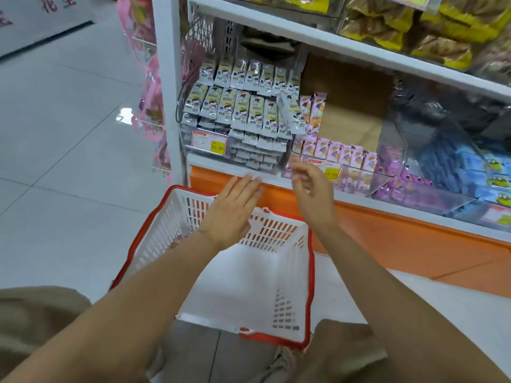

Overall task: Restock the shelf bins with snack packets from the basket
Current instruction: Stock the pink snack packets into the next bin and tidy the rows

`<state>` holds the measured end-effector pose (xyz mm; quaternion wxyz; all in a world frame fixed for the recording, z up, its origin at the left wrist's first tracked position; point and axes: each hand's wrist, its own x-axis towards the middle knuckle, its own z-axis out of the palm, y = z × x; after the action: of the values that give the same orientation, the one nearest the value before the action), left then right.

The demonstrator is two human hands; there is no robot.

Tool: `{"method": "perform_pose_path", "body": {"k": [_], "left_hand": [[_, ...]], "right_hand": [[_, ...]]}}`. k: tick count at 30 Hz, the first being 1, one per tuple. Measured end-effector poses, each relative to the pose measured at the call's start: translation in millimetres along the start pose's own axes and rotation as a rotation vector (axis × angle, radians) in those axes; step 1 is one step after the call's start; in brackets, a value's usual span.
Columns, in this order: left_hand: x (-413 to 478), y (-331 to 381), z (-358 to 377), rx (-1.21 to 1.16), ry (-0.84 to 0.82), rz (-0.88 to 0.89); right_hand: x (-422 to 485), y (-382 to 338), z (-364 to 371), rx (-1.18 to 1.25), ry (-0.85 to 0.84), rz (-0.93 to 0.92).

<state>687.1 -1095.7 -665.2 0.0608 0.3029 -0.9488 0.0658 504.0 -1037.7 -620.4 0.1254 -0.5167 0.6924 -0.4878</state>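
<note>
We see the basket (287,313) nearly bare, while grey packets (240,109) fill one bin (190,150) and pink packets (340,154) line its neighbour: restocking looks almost done. Our left hand (235,208) hovers flat and empty over the basket; our right hand (309,189), loosely curled, appears to hold nothing.

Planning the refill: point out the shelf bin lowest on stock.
The middle bin, holding pink packets: one low front row and two upright ones, with bare brown cardboard behind. The grey-packet bin left of it is stacked in tall tiers.
</note>
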Motion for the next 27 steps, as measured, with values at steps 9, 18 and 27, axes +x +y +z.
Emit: {"method": "perform_pose_path", "body": {"k": [9,18,27], "left_hand": [[-93.1,-51.2,57.3,-0.081,-0.247,-0.276],[-137.0,-102.4,105.2,-0.076,-0.402,-0.465],[-150.8,-114.0,133.4,-0.289,-0.212,-0.44]], "right_hand": [[-67.7,41.2,105.9,-0.112,-0.375,0.153],[-102.2,84.8,208.6,-0.191,-0.794,0.296],[-118.8,130.2,292.1,-0.348,-1.114,0.368]]}}
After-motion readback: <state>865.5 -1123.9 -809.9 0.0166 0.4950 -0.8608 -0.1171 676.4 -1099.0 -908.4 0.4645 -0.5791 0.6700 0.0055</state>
